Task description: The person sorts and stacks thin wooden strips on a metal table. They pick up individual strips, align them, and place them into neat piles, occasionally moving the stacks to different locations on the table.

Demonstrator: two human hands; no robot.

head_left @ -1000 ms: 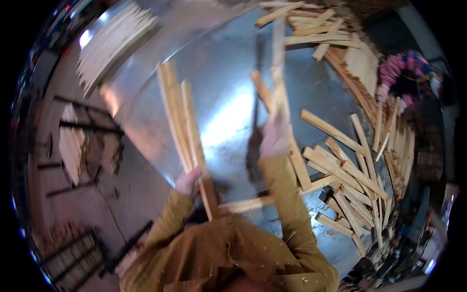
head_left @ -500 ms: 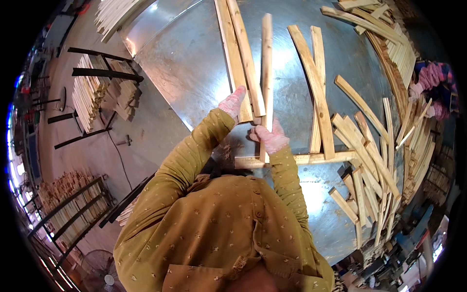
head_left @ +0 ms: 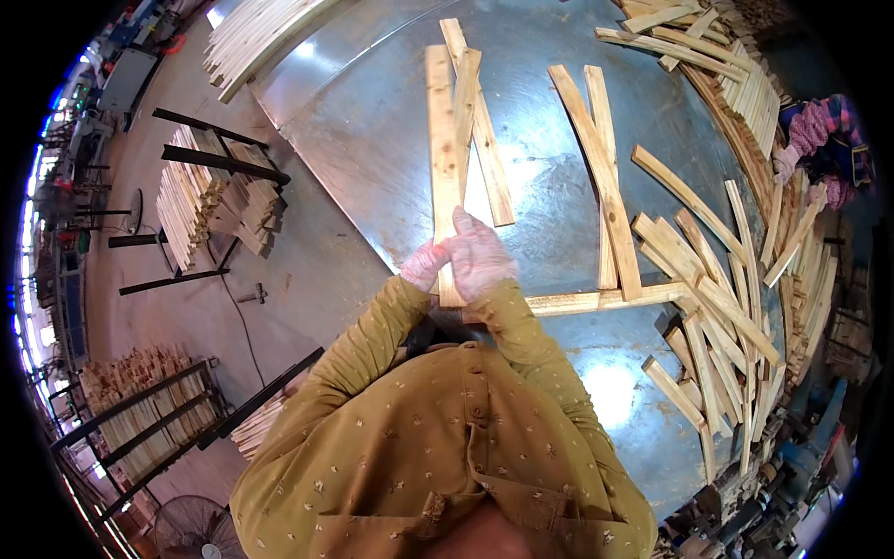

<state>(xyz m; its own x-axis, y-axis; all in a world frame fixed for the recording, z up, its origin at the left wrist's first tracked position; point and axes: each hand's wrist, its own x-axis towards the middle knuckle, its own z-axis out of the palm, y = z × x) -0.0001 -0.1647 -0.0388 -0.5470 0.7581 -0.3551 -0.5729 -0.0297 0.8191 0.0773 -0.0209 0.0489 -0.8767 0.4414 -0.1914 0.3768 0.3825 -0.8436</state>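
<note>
My left hand (head_left: pixel 426 266) and my right hand (head_left: pixel 481 256) meet around the near end of a knotty wooden board (head_left: pixel 441 140), which points away from me over the metal table. A second wooden slat (head_left: pixel 467 84) lies along its right side, its near part running down to my right hand. My left fingers are wrapped around the board's left edge; my right hand closes in from the right, its fingertips partly hidden. Beyond, a loose slat (head_left: pixel 494 182) rests at a slant on the table, passing behind the second slat near its top.
Two crossed slats (head_left: pixel 603 186) lie to the right, over a crosswise wooden strip (head_left: pixel 596 302). Piled wood pieces (head_left: pixel 708 298) cover the table's right side, where another person's sleeve (head_left: pixel 810 130) shows. Left stand black racks (head_left: pixel 223 163) of stacked slats and a fan (head_left: pixel 191 526).
Both hands have come together at the boards' near end. The slat my right hand held has moved left against the knotty board, while another slat now lies apart on the table.
</note>
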